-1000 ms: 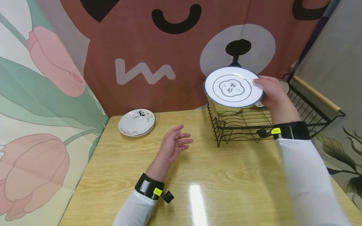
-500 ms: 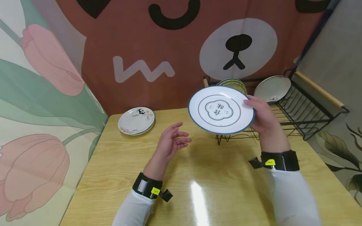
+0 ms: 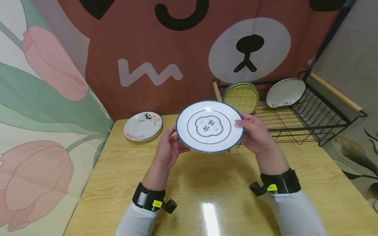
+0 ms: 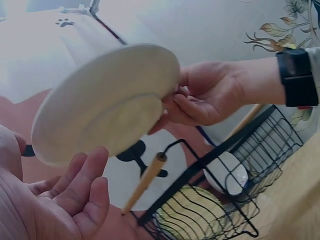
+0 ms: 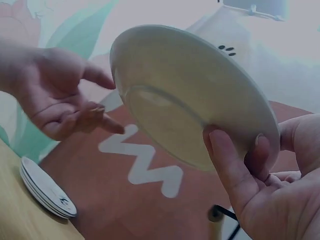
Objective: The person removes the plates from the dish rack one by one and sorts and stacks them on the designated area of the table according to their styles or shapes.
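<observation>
A white plate (image 3: 209, 141) with a blue rim and dark printed characters is held above the table, tilted towards me. My right hand (image 3: 255, 134) grips its right edge, thumb on the face and fingers against the underside (image 5: 160, 95). At the plate's left edge is my left hand (image 3: 168, 149), its fingers loosely extended below the rim. The right wrist view shows the left hand (image 5: 60, 95) with its thumb tip close to the rim; whether it touches I cannot tell.
A black wire dish rack (image 3: 283, 119) with wooden handles stands at the back right. It holds a green woven-pattern plate (image 3: 241, 96) and a white floral plate (image 3: 286, 91). Stacked floral plates (image 3: 143, 126) lie at the back left of the wooden table (image 3: 124, 183).
My right hand has brought the plate left and down, away from the rack, to the left hand. The left hand has shifted slightly left. The plates in the rack have come into view.
</observation>
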Demonstrator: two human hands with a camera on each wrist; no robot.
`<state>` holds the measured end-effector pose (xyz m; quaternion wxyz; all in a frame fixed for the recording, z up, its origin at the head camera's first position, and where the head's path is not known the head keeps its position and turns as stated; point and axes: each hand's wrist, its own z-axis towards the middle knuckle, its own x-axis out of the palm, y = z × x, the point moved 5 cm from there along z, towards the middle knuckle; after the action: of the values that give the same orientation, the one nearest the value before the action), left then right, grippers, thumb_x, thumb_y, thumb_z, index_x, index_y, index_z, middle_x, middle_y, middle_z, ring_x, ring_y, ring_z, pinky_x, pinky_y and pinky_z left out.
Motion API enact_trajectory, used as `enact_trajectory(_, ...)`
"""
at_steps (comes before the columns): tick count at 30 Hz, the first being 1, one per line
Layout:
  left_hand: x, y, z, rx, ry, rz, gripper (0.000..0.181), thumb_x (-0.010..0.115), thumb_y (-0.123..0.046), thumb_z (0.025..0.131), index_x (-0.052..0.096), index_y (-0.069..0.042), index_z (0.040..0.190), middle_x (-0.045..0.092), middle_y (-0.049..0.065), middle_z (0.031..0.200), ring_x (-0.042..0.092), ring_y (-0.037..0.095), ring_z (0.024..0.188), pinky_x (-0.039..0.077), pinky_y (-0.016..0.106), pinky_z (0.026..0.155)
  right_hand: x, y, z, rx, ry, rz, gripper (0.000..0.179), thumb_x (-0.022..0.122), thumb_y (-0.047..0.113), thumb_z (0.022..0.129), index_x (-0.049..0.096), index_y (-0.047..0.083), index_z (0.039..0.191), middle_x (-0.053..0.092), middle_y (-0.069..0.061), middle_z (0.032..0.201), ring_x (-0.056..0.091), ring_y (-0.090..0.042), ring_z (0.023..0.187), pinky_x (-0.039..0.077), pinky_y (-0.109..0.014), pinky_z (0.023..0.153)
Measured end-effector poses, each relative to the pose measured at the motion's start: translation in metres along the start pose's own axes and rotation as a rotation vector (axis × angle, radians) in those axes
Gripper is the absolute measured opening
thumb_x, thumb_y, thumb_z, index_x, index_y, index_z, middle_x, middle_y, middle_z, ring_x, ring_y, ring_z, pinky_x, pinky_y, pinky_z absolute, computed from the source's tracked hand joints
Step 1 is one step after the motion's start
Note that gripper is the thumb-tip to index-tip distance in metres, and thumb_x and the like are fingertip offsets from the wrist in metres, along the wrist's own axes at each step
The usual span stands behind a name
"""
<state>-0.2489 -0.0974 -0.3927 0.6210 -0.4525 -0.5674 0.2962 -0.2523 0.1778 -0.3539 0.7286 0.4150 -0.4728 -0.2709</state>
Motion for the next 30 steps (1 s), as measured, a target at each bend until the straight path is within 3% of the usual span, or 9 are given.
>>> enact_trajectory(7, -0.005, -0.016, -0.002, 0.074, -0.001, -0.006, 0.026, 0.045, -0.026, 0.107, 0.059, -0.009, 0.121, 0.078, -0.001, 0.091, 0.076, 0.011, 0.075, 0.064, 0.033, 0.067, 0.011, -0.01, 0.001, 0.007, 0.062, -0.061, 0.058, 0.045, 0.006, 0.108, 0.021, -0.012, 0.158, 0.073, -0.008, 0.122, 0.076, -0.012, 0.083, 0.062, -0.024, 0.069)
enact_trajectory(11, -0.009, -0.018, -0.004, 0.043, -0.003, -0.017, 0.031, 0.046, -0.021, 0.107, 0.056, -0.007, 0.132, 0.078, -0.001, 0.096, 0.075, 0.01, 0.077, 0.064, 0.031, 0.067, 0.013, -0.015, 0.001, 0.02, 0.076, -0.035, 0.058, 0.043, 0.004, 0.108, 0.018, -0.011, 0.159, 0.073, -0.008, 0.122, 0.076, -0.012, 0.084, 0.062, -0.025, 0.07)
enact_trajectory(15, -0.01, -0.02, -0.009, 0.011, 0.036, -0.008, 0.044, 0.044, -0.019, 0.107, 0.047, -0.002, 0.147, 0.079, -0.001, 0.101, 0.077, 0.011, 0.081, 0.064, 0.033, 0.071, 0.014, -0.018, 0.002, 0.041, 0.069, -0.045, 0.059, 0.045, 0.006, 0.108, 0.019, -0.011, 0.158, 0.075, -0.007, 0.118, 0.077, -0.012, 0.084, 0.063, -0.025, 0.07)
enact_trajectory(21, -0.01, -0.024, -0.017, -0.004, 0.195, -0.02, 0.046, 0.042, -0.016, 0.108, 0.045, -0.001, 0.151, 0.08, 0.003, 0.109, 0.079, 0.016, 0.089, 0.064, 0.038, 0.077, 0.015, -0.02, 0.002, 0.045, 0.06, -0.058, 0.058, 0.046, 0.007, 0.108, 0.022, -0.013, 0.157, 0.076, -0.008, 0.116, 0.078, -0.014, 0.084, 0.063, -0.026, 0.07)
enact_trajectory(30, -0.001, -0.027, -0.022, -0.03, 0.467, -0.133, 0.05, 0.032, -0.011, 0.106, 0.035, 0.002, 0.155, 0.077, 0.012, 0.119, 0.079, 0.022, 0.097, 0.063, 0.044, 0.082, 0.017, -0.02, 0.002, 0.057, 0.061, -0.01, 0.061, 0.047, 0.009, 0.108, 0.018, -0.011, 0.159, 0.075, -0.01, 0.122, 0.078, -0.015, 0.089, 0.062, -0.026, 0.071)
